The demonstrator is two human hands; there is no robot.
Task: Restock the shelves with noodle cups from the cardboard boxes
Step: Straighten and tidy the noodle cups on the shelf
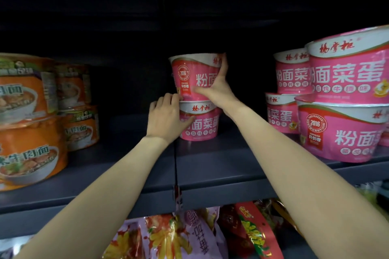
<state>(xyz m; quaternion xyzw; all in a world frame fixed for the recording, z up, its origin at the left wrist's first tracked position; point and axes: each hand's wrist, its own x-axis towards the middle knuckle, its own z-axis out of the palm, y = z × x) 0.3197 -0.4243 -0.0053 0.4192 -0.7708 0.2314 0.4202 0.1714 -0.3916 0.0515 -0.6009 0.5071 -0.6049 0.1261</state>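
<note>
Right hand [219, 88] gripping upper pink paper noodle cup [194, 76]; left hand [167, 118] curled round lower pink cup [200, 122]. Sloppy seating risks toppling.

place: shop aisle | fixtures: dark metal shelves [210, 166] in tiers | stock: stacked pink noodle cups [345, 99], orange noodle bowls [27, 132], bagged snacks [168, 237] below | facing: labels outward in rows
</note>
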